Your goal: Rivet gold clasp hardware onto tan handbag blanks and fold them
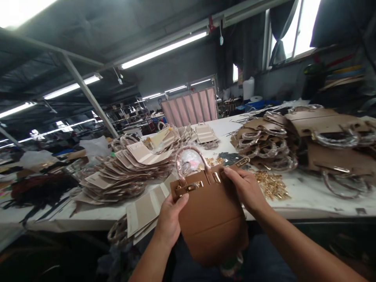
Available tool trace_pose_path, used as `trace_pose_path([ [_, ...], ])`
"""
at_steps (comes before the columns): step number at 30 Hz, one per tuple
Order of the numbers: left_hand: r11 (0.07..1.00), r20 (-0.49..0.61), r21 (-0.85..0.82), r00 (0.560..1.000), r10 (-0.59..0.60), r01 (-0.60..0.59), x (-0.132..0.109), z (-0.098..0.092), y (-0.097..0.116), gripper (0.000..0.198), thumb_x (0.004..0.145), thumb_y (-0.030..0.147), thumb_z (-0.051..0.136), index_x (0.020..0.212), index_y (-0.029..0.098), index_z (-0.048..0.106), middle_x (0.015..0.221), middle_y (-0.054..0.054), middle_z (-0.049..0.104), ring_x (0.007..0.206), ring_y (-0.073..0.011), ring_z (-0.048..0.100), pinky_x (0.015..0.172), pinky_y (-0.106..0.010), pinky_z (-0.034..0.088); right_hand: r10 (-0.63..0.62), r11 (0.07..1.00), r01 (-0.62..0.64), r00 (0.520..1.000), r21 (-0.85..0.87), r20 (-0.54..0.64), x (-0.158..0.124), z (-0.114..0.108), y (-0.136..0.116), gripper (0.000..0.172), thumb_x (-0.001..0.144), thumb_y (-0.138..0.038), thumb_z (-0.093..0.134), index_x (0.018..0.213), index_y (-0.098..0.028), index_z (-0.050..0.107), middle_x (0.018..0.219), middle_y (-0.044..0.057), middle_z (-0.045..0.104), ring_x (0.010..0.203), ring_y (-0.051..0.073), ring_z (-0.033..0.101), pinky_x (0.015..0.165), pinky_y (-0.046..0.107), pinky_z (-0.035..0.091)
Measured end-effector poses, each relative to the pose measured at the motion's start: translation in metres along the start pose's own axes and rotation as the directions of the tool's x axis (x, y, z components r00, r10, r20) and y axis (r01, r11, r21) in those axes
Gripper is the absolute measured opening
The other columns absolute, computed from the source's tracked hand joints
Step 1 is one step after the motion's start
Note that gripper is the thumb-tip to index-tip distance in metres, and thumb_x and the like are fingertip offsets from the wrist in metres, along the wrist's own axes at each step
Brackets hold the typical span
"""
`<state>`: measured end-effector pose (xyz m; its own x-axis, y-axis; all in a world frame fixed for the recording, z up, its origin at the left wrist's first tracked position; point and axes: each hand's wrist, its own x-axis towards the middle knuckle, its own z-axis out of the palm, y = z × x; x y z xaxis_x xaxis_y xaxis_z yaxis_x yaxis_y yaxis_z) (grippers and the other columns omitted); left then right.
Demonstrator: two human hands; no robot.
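A brown leather bag front (211, 215) with a plastic-wrapped handle and gold clasp hardware is held up in front of the table edge. My left hand (170, 217) grips its left side, thumb pressed just under the gold bar clasp (188, 187). My right hand (246, 190) holds the upper right corner, fingers curled over the strap with the gold buckle (241, 161). Both hands are closed on the piece.
The white worktable (311, 196) carries fanned piles of beige bag panels (129, 172) on the left, stacks of brown panels with wrapped handles (308, 137) on the right, and a heap of loose gold fittings (272, 186) beside my right hand. More beige panels (143, 213) overhang the near edge.
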<state>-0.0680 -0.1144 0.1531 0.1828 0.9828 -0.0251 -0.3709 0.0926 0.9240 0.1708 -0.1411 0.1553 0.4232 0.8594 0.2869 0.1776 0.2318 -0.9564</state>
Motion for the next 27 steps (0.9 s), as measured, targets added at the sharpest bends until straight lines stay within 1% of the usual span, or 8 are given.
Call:
trace_pose_path([
  [4, 1.000, 0.043, -0.005, 0.999, -0.003, 0.003, 0.017, 0.000, -0.022, 0.059, 0.072, 0.036, 0.095, 0.123, 0.018, 0.071, 0.122, -0.012, 0.078, 0.115, -0.0329, 0.073, 0.105, -0.045, 0.054, 0.083, 0.997, -0.083, 0.994, -0.003, -0.076, 0.007, -0.003, 0.020, 0.058, 0.085, -0.067, 0.065, 0.055, -0.022, 0.043, 0.057, -0.003, 0.035, 0.060, 0.014, 0.034, 0.057, 0.031, 0.025],
  [8, 0.992, 0.385, -0.084, 0.922, -0.051, 0.090, 0.031, -0.027, -0.019, 0.078, 0.072, 0.051, 0.094, 0.137, 0.017, 0.066, 0.140, -0.019, 0.068, 0.133, -0.0404, 0.061, 0.115, -0.053, 0.045, 0.139, 0.988, -0.135, 0.988, 0.074, -0.062, 0.014, -0.004, 0.038, 0.058, 0.084, -0.065, 0.069, 0.054, -0.022, 0.044, 0.055, -0.005, 0.034, 0.057, 0.013, 0.031, 0.056, 0.030, 0.024],
  [11, 0.957, 0.510, -0.143, 0.847, -0.147, 0.252, 0.043, -0.053, -0.004, 0.091, 0.078, 0.082, 0.071, 0.133, 0.010, 0.070, 0.128, -0.021, 0.073, 0.122, -0.0407, 0.067, 0.113, -0.054, 0.046, 0.159, 0.979, -0.173, 0.979, 0.106, 0.130, 0.014, -0.002, 0.038, 0.052, 0.086, -0.062, 0.069, 0.058, -0.019, 0.057, 0.055, -0.004, 0.044, 0.056, 0.013, 0.036, 0.055, 0.029, 0.027],
  [14, 0.924, 0.583, -0.064, 0.766, -0.271, 0.376, 0.050, -0.062, 0.005, 0.104, 0.074, 0.090, 0.067, 0.134, 0.005, 0.069, 0.117, -0.022, 0.076, 0.109, -0.0383, 0.072, 0.103, -0.049, 0.052, 0.209, 0.956, -0.269, 0.904, 0.116, 0.374, 0.009, 0.006, 0.032, 0.049, 0.085, -0.062, 0.070, 0.065, -0.018, 0.067, 0.057, -0.002, 0.055, 0.055, 0.013, 0.044, 0.054, 0.027, 0.031],
  [17, 0.909, 0.636, -0.063, 0.718, -0.282, 0.412, 0.053, -0.057, 0.001, 0.118, 0.065, 0.098, 0.065, 0.139, 0.005, 0.066, 0.130, -0.025, 0.071, 0.122, -0.0448, 0.066, 0.108, -0.053, 0.047, 0.248, 0.931, -0.334, 0.873, 0.146, 0.420, 0.005, 0.015, 0.033, 0.049, 0.084, -0.063, 0.072, 0.067, -0.017, 0.069, 0.058, -0.001, 0.057, 0.054, 0.013, 0.045, 0.052, 0.027, 0.032],
  [20, 0.881, 0.643, -0.098, 0.705, -0.298, 0.462, 0.053, -0.053, -0.013, 0.106, 0.076, 0.095, 0.058, 0.137, 0.008, 0.068, 0.132, -0.023, 0.072, 0.124, -0.0445, 0.066, 0.113, -0.058, 0.043, 0.272, 0.916, -0.354, 0.894, 0.190, 0.356, 0.003, 0.020, 0.043, 0.048, 0.085, -0.061, 0.072, 0.067, -0.017, 0.068, 0.058, -0.001, 0.057, 0.054, 0.013, 0.044, 0.053, 0.027, 0.032],
  [23, 0.844, 0.638, -0.001, 0.650, -0.413, 0.537, 0.051, -0.053, -0.027, 0.072, 0.097, 0.071, 0.057, 0.135, 0.011, 0.070, 0.130, -0.021, 0.073, 0.123, -0.0396, 0.068, 0.115, -0.057, 0.041, 0.296, 0.912, -0.376, 0.880, 0.165, 0.372, 0.003, 0.024, 0.054, 0.049, 0.085, -0.062, 0.072, 0.066, -0.017, 0.066, 0.056, -0.003, 0.051, 0.053, 0.012, 0.040, 0.052, 0.027, 0.029],
  [27, 0.858, 0.556, 0.215, 0.664, -0.500, 0.466, 0.046, -0.041, -0.034, 0.043, 0.088, 0.039, 0.076, 0.124, 0.015, 0.076, 0.117, -0.015, 0.078, 0.108, -0.0343, 0.074, 0.103, -0.046, 0.052, 0.269, 0.948, -0.318, 0.843, 0.029, 0.465, -0.001, 0.030, 0.063, 0.052, 0.089, -0.063, 0.066, 0.064, -0.018, 0.061, 0.057, -0.003, 0.047, 0.054, 0.012, 0.041, 0.052, 0.027, 0.028],
])
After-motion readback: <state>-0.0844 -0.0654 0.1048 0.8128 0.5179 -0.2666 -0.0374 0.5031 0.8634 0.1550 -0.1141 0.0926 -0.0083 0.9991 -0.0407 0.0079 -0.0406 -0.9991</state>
